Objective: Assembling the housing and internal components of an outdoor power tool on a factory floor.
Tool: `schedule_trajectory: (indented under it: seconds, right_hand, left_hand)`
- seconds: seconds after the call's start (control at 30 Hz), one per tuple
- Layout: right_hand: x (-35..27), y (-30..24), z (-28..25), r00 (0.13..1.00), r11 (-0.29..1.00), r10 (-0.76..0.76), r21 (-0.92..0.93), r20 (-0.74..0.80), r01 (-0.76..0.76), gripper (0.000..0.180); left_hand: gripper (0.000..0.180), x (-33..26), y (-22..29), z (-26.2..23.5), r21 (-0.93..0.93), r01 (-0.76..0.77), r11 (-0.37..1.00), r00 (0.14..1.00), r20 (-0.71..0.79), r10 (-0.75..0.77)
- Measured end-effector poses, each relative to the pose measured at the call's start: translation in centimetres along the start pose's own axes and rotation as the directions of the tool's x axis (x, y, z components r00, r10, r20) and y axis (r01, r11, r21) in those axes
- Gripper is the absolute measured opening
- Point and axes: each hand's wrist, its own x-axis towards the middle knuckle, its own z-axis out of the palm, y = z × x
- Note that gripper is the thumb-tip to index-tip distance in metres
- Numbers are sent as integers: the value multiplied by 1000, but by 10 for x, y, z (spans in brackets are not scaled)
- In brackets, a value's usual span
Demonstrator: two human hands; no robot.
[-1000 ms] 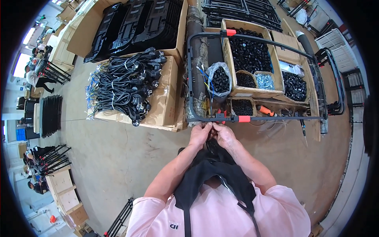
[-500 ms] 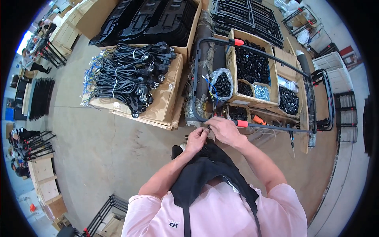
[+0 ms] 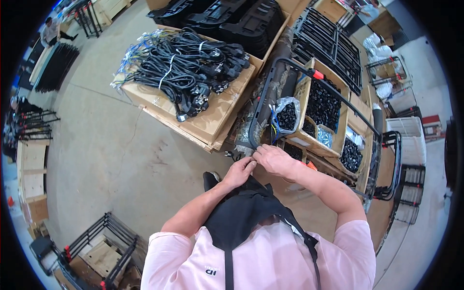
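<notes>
Both hands pinched together on the near corner of a black tubular frame.

Left hand (image 3: 240,170) and right hand (image 3: 273,159) meet at the frame's lower bend, fingers curled tight around a small item too hidden to identify. Black tubular frame (image 3: 270,92): thin dark metal tube, orange sleeve (image 3: 317,75) on its far rail; long axis runs near-left to far-right over cardboard boxes of small black parts (image 3: 323,104). Left of it, bundled black power cords (image 3: 183,67) lie on a flat carton (image 3: 212,121).
</notes>
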Motion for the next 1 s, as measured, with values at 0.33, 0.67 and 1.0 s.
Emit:
schedule_trajectory:
  seconds: [0.33,0.67,1.0]
  right_hand:
    - [-8,15,1,972,952,62,306,-228,12,17]
    - [-3,12,3,931,952,-43,269,-362,148,18]
    - [3,8,1,967,972,-50,212,-251,106,9]
  left_hand:
    - [28,7,-7,-14,-7,147,989,976,164,-144]
    - [27,10,13,-20,69,221,973,964,134,-228]
    - [27,10,17,-15,38,301,953,946,111,-303]
